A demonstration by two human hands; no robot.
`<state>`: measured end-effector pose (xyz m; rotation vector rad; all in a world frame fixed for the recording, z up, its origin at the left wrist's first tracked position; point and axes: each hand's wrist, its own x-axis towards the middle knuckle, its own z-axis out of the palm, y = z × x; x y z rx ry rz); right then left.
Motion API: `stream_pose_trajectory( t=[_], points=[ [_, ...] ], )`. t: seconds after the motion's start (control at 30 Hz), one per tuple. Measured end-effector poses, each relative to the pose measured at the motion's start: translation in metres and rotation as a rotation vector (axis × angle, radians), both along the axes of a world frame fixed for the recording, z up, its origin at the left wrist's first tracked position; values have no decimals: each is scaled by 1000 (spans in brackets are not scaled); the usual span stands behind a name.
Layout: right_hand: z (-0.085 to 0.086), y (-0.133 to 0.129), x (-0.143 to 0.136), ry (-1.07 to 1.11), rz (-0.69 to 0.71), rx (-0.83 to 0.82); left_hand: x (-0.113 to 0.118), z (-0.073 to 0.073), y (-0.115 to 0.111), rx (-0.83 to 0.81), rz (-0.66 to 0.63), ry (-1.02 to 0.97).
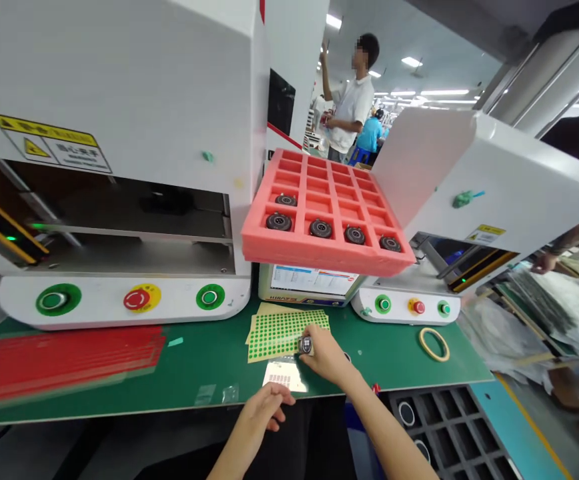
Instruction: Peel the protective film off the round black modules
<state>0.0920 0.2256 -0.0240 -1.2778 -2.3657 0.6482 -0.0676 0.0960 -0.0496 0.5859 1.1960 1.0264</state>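
One small round black-and-silver metal part (305, 345) sits pinched in the right hand (325, 353), fingertips closed on it over the sheet of green dot stickers (279, 331) on the green bench mat (209, 363). The left hand (264, 405), loosely curled and holding nothing, rests at the mat's near edge beside a white label sheet (284, 375). Above, a pink foam tray (324, 217) holds five round parts.

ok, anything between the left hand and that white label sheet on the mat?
Nothing visible. The left hand sits at the mat's near edge, just short of the white label sheet, with bare green mat between. The right hand holds a small round part over the green dot sheet, off to the side.
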Motion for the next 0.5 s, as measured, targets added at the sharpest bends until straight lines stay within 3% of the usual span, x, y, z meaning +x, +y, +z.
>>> stream_pose_trajectory(
  t=[0.1,0.2,0.37,0.5],
  points=[
    [-8,6,-15,-78,79,-20,-14,-1,-15,-20,38,13],
    [-3,0,9,-129,65,-3,-19,4,-17,-48,76,-19],
    [5,-23,85,-212,-234,52,-28,14,-14,-26,3,-53],
    [-12,-46,89,-206,-355,49,-39,0,-24,-38,29,-29]
  ],
)
